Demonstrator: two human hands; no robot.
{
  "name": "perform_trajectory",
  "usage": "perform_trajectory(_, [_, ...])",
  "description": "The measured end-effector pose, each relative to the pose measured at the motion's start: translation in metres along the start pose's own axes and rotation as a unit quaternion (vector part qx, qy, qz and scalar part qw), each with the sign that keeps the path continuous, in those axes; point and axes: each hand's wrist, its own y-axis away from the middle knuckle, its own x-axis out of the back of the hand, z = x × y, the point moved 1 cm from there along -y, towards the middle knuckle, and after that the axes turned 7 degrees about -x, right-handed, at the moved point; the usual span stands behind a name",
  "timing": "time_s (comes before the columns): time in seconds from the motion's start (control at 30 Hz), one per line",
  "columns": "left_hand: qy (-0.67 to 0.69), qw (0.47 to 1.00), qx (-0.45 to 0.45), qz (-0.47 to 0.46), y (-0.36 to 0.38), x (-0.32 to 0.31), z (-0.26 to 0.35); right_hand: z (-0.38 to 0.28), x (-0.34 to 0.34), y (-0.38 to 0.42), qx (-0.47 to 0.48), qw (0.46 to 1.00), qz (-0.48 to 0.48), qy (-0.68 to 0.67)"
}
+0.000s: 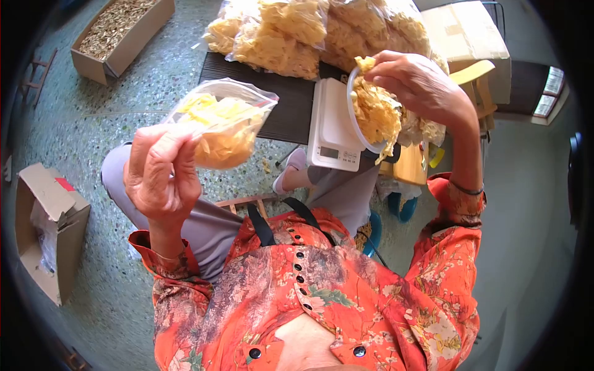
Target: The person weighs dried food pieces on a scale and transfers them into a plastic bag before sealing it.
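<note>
My left hand (162,170) pinches the edge of a clear zip bag (226,139), held up in front of my knee. Yellow, flaky dried pieces fill much of the bag, and its top faces up and away from me. Over a round bowl (353,114) on the right, my right hand (424,86) has its fingers closed on a yellow dried piece (365,63). More dried flakes (376,114) heap in the bowl and hang over its near rim. The bowl rests on a white kitchen scale (328,123); its display is too small to read.
Large bags of dried flakes (278,37) crowd the back of the dark table (281,117). A carton of brown pieces (120,31) stands at upper left, another open carton (55,229) at left. A cardboard box (470,37) and wooden stool (405,166) are on the right.
</note>
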Motion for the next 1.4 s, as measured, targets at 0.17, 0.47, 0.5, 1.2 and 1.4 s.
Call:
perform_trajectory(0.17, [0.014,1.0,-0.007,-0.004,-0.001,-0.009,-0.001,-0.003,-0.012,0.051,-0.067,0.996,0.008,-0.055])
perform_trajectory(0.47, [-0.041,0.999,0.002,-0.014,-0.003,-0.021,-0.012,0.007,-0.069,0.063,-0.036,0.982,0.128,-0.137])
perform_trajectory(0.5, [-0.043,0.999,-0.004,-0.011,-0.003,-0.022,-0.013,0.007,-0.074,0.063,-0.037,0.98,0.131,-0.143])
perform_trajectory(1.2, [-0.045,0.996,0.06,0.04,0.002,-0.014,-0.03,-0.031,-0.239,0.18,-0.331,0.802,0.393,-0.305])
perform_trajectory(1.4, [-0.018,0.994,0.084,0.065,0.001,-0.01,-0.037,-0.068,-0.254,0.133,-0.269,0.879,0.16,-0.359])
